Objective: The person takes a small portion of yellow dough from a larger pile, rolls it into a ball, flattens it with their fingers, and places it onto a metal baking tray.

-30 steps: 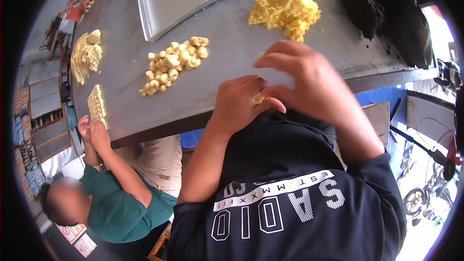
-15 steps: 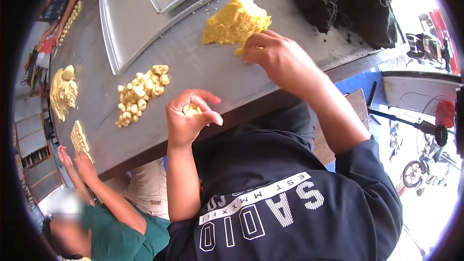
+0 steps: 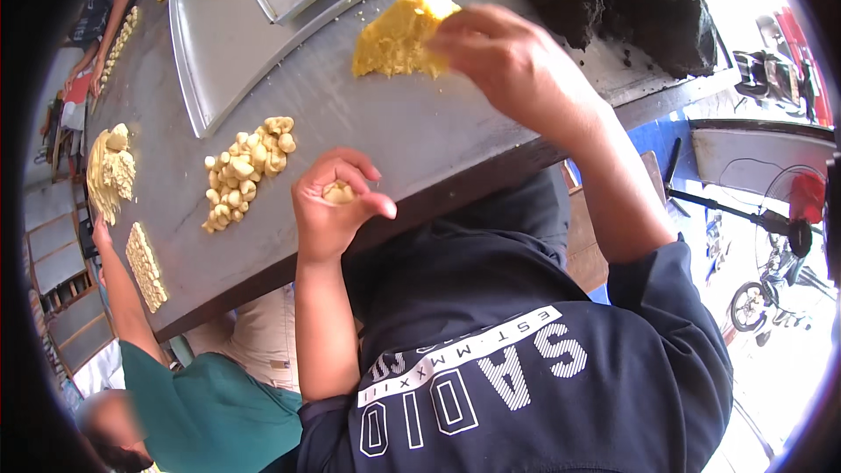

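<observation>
Pale cream dough heap, soft and uneven [image 3: 109,177]: far left on the grey smooth-topped table [image 3: 412,136]; a green-sleeved co-worker's arm [image 3: 131,302] extends toward it.

Pale cream slab of small, close-set dough pieces [image 3: 146,267]: just below the heap, apart from it.

Cluster of small, rounded, pale cream dough balls [image 3: 255,156]: loosely piled; likely light, soft and easily dented, best lifted singly between thumb and fingertips.

Left hand [image 3: 322,221]: cupped palm-up near the table edge, fingers curled, thumb standing away, cradling a pale yellow, hollowed-looking dough piece [image 3: 338,193]. The piece is probably light, pliable and apt to tear; support from beneath, with light pressure at its rim.

Crumbly, bright yellow, moist-looking mound [image 3: 394,35]: beyond the left hand; likely soft, breaking readily, best pinched from its ragged near edge.

Right hand [image 3: 508,52]: at the mound's right side, fingers bent and drawn together, blurred; whether anything is pinched cannot be told.

Black, matte, two-lobed crumbly mass [image 3: 653,13]: far right, probably dense, shedding crumbs; take by small clumps.
</observation>
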The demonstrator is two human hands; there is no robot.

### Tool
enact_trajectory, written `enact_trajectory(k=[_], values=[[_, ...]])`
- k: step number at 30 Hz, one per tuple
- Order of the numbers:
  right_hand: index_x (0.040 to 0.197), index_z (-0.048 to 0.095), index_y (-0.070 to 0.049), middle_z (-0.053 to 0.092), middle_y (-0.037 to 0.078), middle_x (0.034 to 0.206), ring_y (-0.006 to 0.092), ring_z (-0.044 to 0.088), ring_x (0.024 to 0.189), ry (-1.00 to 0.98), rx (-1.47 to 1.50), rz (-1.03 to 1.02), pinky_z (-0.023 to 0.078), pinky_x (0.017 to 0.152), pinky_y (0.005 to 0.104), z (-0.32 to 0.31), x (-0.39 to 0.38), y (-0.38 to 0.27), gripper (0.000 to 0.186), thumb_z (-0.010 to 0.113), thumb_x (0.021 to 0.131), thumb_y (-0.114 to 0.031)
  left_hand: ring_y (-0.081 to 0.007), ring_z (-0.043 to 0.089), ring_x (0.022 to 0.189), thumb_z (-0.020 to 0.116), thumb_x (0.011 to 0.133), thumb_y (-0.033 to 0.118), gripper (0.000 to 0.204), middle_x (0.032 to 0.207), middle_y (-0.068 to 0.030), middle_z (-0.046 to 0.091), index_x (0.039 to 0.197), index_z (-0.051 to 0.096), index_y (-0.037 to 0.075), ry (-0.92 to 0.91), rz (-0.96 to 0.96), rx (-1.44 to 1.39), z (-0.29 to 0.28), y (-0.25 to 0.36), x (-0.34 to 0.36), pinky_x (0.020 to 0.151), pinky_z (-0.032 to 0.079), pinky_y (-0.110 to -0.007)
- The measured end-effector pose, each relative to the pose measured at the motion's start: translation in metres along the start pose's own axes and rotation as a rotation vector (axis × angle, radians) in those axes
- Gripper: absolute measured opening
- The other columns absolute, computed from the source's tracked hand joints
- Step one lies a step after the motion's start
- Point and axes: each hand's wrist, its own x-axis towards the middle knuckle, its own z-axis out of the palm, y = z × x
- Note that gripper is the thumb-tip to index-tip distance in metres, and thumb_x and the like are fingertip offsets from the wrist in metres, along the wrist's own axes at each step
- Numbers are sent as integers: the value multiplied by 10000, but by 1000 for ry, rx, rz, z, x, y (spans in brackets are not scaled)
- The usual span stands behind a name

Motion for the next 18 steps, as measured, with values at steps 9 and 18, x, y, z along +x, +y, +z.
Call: enact_trajectory(k=[9, 18], values=[[1077, 821, -91, 768, 90, 1191, 322, 762, 1129, -329, -3, 85, 635, 970, 447, 22, -5, -10, 120, 781, 981, -151, -142, 659, 900, 651, 1201, 160, 159, 1086, -89, 734, 1147, 677, 13, 151, -188, 153, 13, 31, -10, 842, 553, -296], [1048, 851, -78, 762, 70, 1146, 328, 737, 1121, -90, 224, 75, 622, 1019, 446, 32, -11, -21, 132, 854, 924, -124, -302, 806, 1201, 797, 1026, -47, 503, 1343, -158, 840, 1516, 726, 42, 42, 148, 602, -7, 13, -3, 997, 656, -482]])
